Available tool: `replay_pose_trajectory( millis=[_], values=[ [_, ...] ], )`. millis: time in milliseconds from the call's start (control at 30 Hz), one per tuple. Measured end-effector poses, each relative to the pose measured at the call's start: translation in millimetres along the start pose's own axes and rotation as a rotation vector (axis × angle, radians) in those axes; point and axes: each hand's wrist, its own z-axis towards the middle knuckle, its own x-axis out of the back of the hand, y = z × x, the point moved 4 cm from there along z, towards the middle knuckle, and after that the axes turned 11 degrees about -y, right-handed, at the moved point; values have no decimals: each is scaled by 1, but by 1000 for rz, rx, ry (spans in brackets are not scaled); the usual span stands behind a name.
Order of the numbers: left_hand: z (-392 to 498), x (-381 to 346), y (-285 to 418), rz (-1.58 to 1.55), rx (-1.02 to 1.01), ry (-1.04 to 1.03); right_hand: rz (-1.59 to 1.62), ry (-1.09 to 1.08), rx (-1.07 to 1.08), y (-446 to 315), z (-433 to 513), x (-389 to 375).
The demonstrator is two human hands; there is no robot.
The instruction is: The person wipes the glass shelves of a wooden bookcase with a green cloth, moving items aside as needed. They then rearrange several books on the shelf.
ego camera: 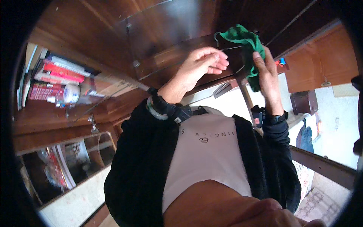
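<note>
My right hand [268,75] holds a crumpled green cloth [252,48] between thumb and fingers. Part of the cloth spreads up and left from the grip, and the rest hangs below, along the hand. To the left, my left hand [207,61] is raised with its fingers loosely bent, holding nothing and apart from the cloth. A dark, glossy wooden panel [170,31] with small metal fittings lies beyond both hands. The frame does not settle whether either hand touches it. Black devices are strapped at both wrists.
At left, a wooden shelf holds several books [63,72] and a round white container [71,93]. Below it, a cabinet compartment contains plastic-wrapped items [55,170]. At right are a brown wooden panel [320,59], a dark box [305,102], hanging dark fabric [306,139] and a dark rail [323,164].
</note>
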Motion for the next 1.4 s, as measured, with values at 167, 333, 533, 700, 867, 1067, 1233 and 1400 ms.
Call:
replay_pose_trajectory(
  millis=[167,333,533,700,867,1067,1233,1400],
  values=[
    [40,-12,-47,-538,241,-215,-301,-124,260,-30,-22,-23],
    [60,-32,-65,-760,-11,-295,-729,-231,334,-51,-52,-14],
    [77,-49,-74,-756,-35,-359,-744,516,448,-87,-129,57],
    [80,-53,-71,-834,-4,-393,-883,861,743,-101,-215,87],
    [83,-70,-63,-1085,85,-485,-1391,1639,744,-130,-313,124],
    [116,-146,-37,-2477,604,-950,-340,1458,515,-80,-334,196],
    [141,-226,-15,-3200,1361,-1117,36,1219,458,-49,-318,204],
    [159,-234,7,-2901,3612,-322,-34,1337,427,-51,-318,201]
  ],
)
